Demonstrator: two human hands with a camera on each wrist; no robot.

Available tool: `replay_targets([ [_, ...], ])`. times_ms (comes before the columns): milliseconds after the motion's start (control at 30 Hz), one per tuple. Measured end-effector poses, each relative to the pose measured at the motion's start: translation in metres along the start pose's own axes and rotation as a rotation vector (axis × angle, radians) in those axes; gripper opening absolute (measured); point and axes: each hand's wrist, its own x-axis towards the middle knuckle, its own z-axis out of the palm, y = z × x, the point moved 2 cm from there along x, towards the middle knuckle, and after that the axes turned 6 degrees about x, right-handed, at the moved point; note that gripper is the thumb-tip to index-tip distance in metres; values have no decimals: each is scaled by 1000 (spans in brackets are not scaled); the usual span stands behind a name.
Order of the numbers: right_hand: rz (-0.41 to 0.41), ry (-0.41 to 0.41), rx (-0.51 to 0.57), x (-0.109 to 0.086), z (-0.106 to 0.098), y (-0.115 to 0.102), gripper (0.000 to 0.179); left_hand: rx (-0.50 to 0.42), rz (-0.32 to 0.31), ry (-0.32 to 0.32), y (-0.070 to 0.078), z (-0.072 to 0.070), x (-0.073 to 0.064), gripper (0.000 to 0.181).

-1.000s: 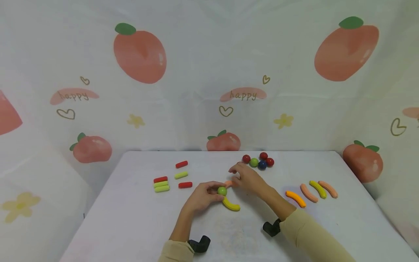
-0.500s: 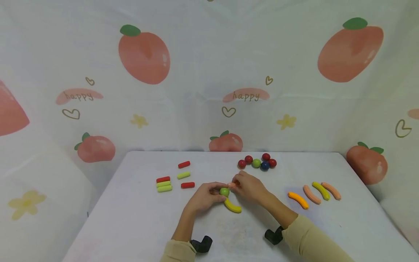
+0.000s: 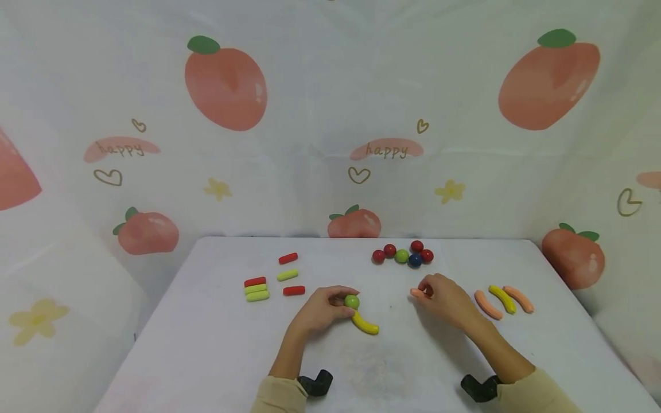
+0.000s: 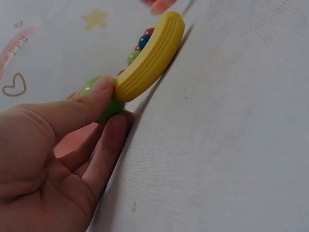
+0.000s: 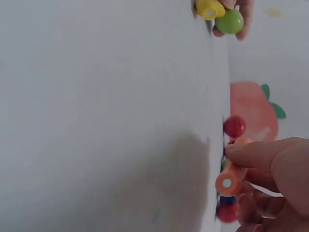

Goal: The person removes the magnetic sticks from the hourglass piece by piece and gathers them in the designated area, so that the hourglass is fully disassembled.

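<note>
My left hand (image 3: 321,311) pinches a green toy ball (image 3: 352,302) between thumb and fingers, low over the white table. A curved yellow stick (image 4: 152,58) meets the ball right by the thumb tip and points away from the palm. Further right, my right hand (image 3: 448,301) holds a curved salmon-pink stick (image 5: 231,179) between thumb and fingers. The pink stick's near end shows a pale round disc in the right wrist view. Space separates it from the green ball.
Several loose balls, red, green and blue (image 3: 415,260), lie at the back of the table. Short straight red (image 3: 294,291) and lime sticks (image 3: 287,275) lie at left. Curved sticks, pink (image 3: 488,305) and yellow (image 3: 502,299), lie at right. A printed cloth (image 3: 304,115) hangs behind.
My right hand has moved from beside the green ball to the right, carrying the pink stick. Its arm now covers the orange curved stick. The left hand keeps its place on the ball.
</note>
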Motion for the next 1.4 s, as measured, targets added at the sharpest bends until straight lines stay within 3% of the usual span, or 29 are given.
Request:
replay_targets([
  [233, 21, -26, -20, -32, -14, 25, 23, 1, -20, 19, -2, -3, -3, 36],
  [500, 15, -5, -79, -39, -12, 29, 22, -12, -18, 33, -2, -3, -2, 35],
  [667, -65, 10, -58, -38, -1, 5, 26, -35, -31, 17, -4, 0, -1, 33],
  [900, -235, -144, 150, -26, 35, -42, 33, -36, -25, 25, -1, 1, -1, 34],
  [1033, -314, -182, 175, -19, 53, -59, 31, -27, -14, 19, 0, 2, 0, 34],
  [1200, -293, -187, 175, -14, 64, -70, 23, -25, -10, 13, 0, 2, 1, 34],
  [1400, -245, -222, 188, -10, 69, -76, 26, -17, -20, 19, 0, 0, -1, 32],
])
